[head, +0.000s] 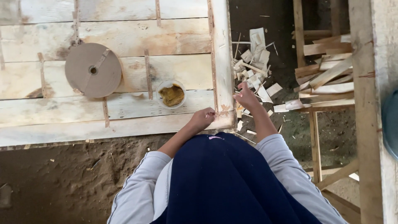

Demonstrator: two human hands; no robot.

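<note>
With the left hand [202, 119] curled shut pressing the veneer strip [214, 74] onto the counter [124, 120], the right hand [245, 96], fingers loosely apart, should pull it taut.

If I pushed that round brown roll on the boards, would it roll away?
Probably not: the tape roll lies flat on the wooden panel, so it would more likely slide. It looks like tightly wound paper strip, so likely stiff and fairly heavy for its size. Tipped on edge, it could roll.
</note>
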